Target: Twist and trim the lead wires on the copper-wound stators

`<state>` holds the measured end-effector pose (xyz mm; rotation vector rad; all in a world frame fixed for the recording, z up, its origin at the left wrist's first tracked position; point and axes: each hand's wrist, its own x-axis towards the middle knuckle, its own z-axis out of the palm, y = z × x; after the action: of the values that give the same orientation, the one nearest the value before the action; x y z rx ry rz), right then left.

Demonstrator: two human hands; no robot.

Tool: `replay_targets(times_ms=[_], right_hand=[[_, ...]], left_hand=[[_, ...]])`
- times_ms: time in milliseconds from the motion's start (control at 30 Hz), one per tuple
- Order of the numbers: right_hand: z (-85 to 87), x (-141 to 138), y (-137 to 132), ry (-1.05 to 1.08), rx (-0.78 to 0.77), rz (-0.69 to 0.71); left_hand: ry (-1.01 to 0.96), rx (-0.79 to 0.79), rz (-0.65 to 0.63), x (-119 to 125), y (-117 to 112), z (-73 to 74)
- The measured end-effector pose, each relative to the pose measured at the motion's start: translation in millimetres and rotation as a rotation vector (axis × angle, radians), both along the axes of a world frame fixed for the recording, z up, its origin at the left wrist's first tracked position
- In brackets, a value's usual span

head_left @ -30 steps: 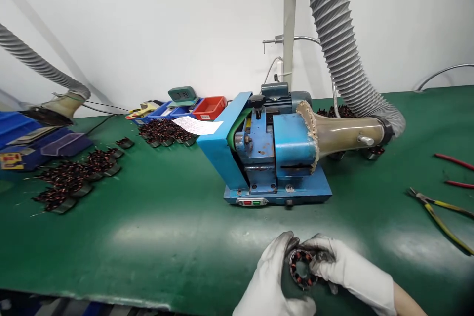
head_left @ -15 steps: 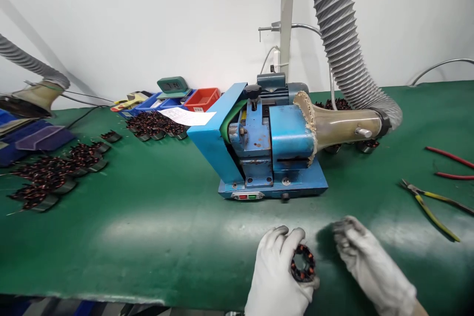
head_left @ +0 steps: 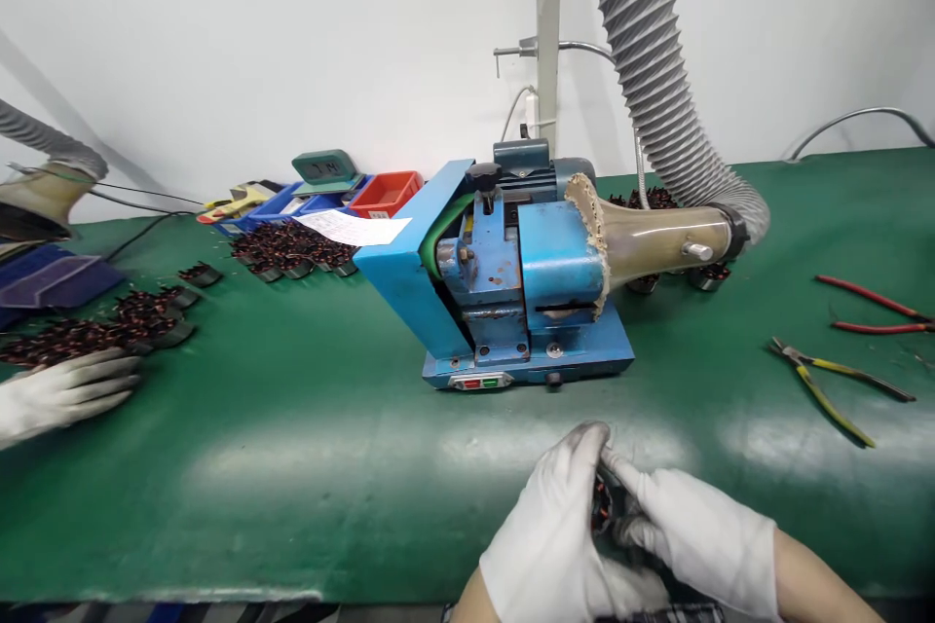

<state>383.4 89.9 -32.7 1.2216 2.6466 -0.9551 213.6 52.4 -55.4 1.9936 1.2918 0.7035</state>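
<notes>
My left hand, in a white glove, is closed around a small motor stator, a dark ring with copper windings. The ring is tilted on edge and mostly covered by fingers. From the right, my gloved right hand meets it, with bent fingers closed about the stator's right side. The fingertips of both hands are close together and partly smeared by motion. Both hands are above the front of the green table, just before a blue belt-driven machine.
A translucent suction hood joins a grey hose. Yellow-handled cutters and red-handled pliers lie right. Stators stand behind, more at left, where another person's gloved hand reaches. A red bin is at the back.
My right hand has moved left to the stator, which my left hand has turned on edge. Another person's gloved hand has come in at the left. The view has shifted slightly.
</notes>
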Motion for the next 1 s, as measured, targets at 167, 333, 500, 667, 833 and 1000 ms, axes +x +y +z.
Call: replay_targets(times_ms=[167, 333, 500, 667, 833, 1000], right_hand=[[-18.4, 9.8, -15.8, 0.143, 0.025, -0.178], [-22.5, 4.7, -25.3, 0.378, -0.173, -0.447], [-18.1, 2.6, -21.7, 0.598, -0.494, -0.612], [-17.4, 3.9, -21.0, 0.652, -0.563, -0.716], [-11.2, 25.7, -16.1, 0.809, -0.483, -0.986], [-15.5, 23.1, -24.1, 0.577, 0.115, -0.724]], left_hand=[[0.098, -0.106, -0.044, 4.8, 6.4, 20.3], [0.178, -0.1, -0.059, 5.5, 3.8, 24.8], [0.218, -0.037, -0.064, 7.5, 5.1, 23.6], [0.096, 0.109, 0.022, 13.8, 1.3, 12.4], [0.019, 0.16, 0.055, 17.8, 0.7, 9.2], [0.011, 0.162, 0.081, 18.8, 0.6, 6.0]])
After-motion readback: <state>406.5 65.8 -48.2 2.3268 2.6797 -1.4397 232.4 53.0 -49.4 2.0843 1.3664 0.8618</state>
